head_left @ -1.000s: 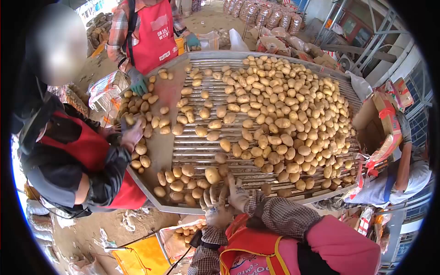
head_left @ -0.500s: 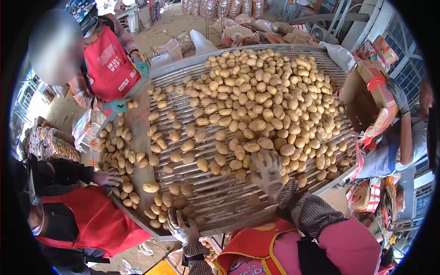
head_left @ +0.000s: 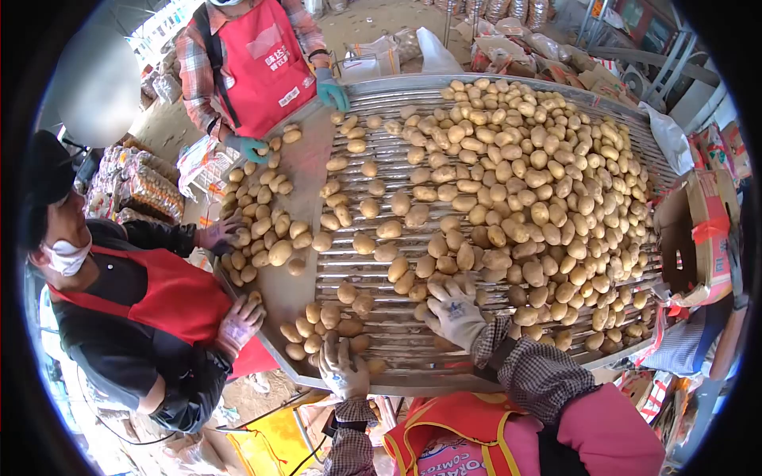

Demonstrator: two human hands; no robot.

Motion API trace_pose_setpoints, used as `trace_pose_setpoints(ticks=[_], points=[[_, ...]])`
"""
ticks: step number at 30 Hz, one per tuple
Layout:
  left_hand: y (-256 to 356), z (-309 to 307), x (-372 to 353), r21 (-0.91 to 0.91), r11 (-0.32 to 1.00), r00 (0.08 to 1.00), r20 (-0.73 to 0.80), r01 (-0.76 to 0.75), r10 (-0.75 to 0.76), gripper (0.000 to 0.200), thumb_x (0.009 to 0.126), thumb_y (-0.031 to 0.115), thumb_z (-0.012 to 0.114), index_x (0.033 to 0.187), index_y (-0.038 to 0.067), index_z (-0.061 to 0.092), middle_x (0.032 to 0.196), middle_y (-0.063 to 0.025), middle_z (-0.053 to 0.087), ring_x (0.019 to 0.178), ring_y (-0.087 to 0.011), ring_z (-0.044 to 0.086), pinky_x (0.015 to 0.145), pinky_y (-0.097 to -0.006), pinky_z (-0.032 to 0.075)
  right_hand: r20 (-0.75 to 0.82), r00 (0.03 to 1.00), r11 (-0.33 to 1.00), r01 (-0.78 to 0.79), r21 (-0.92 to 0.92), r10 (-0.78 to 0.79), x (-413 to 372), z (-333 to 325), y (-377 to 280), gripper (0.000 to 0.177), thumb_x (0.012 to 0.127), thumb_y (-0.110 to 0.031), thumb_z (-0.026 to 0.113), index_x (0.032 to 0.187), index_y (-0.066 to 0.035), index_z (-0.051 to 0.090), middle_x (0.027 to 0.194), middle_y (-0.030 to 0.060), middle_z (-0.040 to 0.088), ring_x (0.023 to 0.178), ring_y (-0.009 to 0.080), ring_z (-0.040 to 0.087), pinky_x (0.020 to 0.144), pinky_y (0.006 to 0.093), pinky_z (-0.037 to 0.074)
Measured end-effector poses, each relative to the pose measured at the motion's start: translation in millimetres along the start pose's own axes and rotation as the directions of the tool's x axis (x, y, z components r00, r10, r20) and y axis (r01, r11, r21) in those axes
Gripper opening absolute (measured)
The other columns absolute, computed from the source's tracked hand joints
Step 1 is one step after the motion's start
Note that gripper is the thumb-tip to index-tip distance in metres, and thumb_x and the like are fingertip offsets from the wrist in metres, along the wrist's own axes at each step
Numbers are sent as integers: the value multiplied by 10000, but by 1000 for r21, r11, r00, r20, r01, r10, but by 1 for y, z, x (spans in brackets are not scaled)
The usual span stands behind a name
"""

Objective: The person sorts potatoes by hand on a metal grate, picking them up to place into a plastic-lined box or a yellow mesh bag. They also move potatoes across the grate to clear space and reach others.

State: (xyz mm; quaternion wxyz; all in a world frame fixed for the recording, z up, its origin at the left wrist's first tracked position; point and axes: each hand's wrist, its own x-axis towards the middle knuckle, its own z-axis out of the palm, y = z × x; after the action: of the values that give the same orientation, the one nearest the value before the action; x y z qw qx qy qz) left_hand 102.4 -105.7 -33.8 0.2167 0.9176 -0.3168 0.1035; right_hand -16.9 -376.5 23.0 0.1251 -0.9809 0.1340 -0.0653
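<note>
Potatoes (head_left: 548,190) lie heaped on a slatted metal table (head_left: 381,293), thinning out toward the left. My right hand (head_left: 455,311), in a pale work glove, rests with spread fingers at the near edge of the heap, touching potatoes. At the table's near left edge, my left hand (head_left: 343,369), gloved too, has its fingers stretched against a small cluster of potatoes (head_left: 317,324). Neither hand is visibly wrapped round a potato. Left of the slats, more potatoes (head_left: 262,206) sit on a smooth metal strip (head_left: 290,274).
A co-worker in a red apron (head_left: 151,293) stands at the left, with gloved hands at the table edge. Another (head_left: 262,67) works at the far left corner. To the right, a person holds a cardboard box (head_left: 706,238) tilted against the table. Filled net bags (head_left: 135,182) are stacked beyond.
My view has turned left, so the table appears farther right. My right hand has come down flatter beside the heap. The nearer co-worker's second hand now shows, holding a potato.
</note>
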Motion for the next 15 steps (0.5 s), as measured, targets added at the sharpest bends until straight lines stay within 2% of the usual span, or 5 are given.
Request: trace_pose_setpoints(ticks=[4, 11, 13, 14, 15], points=[[5, -7, 7, -50, 997, 999, 0, 54, -54, 440, 732, 76, 687, 1169, 121, 651, 1391, -122, 573, 1241, -355, 552, 1045, -535, 439, -163, 980, 989, 126, 71, -113, 105, 18, -18, 374, 876, -264, 666, 1212, -100, 643, 1299, 106, 569, 1223, 322, 504, 1109, 564, 311], [0, 2, 5, -98, 982, 985, -51, 159, -165, 340, 803, 97, 669, 1139, 135, 711, 1304, -112, 621, 1208, -342, 583, 1029, -503, 459, 419, 907, 999, -19, -41, 34, 228, 92, -40, 402, 886, -41, 567, 1239, -193, 684, 1436, 101, 518, 1287, 293, 515, 1072, 475, 405], [-1, 3, 3, -146, 973, 979, -76, 177, -189, 365, 795, 74, 681, 1155, 139, 685, 1305, -92, 623, 1236, -345, 560, 1045, -491, 443, 354, 935, 882, -152, 446, -18, 236, 164, -12, 456, 863, 55, 542, 1266, -132, 647, 1256, 97, 615, 988, 207, 637, 842, 383, 526], [-1, 1, 3, -168, 967, 976, -70, 192, -206, 369, 792, 69, 683, 1154, 139, 684, 1302, -92, 625, 1240, -346, 556, 1047, -494, 442, 257, 965, 479, -200, 855, -55, 220, 169, -14, 503, 845, 102, 552, 1311, -83, 594, 1027, 90, 634, 684, 125, 568, 585, 273, 489], [-1, -1, 3, -180, 966, 973, -97, 188, -207, 365, 787, 74, 693, 1147, 128, 682, 1303, -98, 623, 1226, -348, 568, 1033, -498, 452, -27, 995, 541, 74, 838, -95, 198, 132, -33, 519, 882, 92, 536, 1368, -89, 550, 858, 52, 566, 580, 59, 450, 475, 217, 387]])
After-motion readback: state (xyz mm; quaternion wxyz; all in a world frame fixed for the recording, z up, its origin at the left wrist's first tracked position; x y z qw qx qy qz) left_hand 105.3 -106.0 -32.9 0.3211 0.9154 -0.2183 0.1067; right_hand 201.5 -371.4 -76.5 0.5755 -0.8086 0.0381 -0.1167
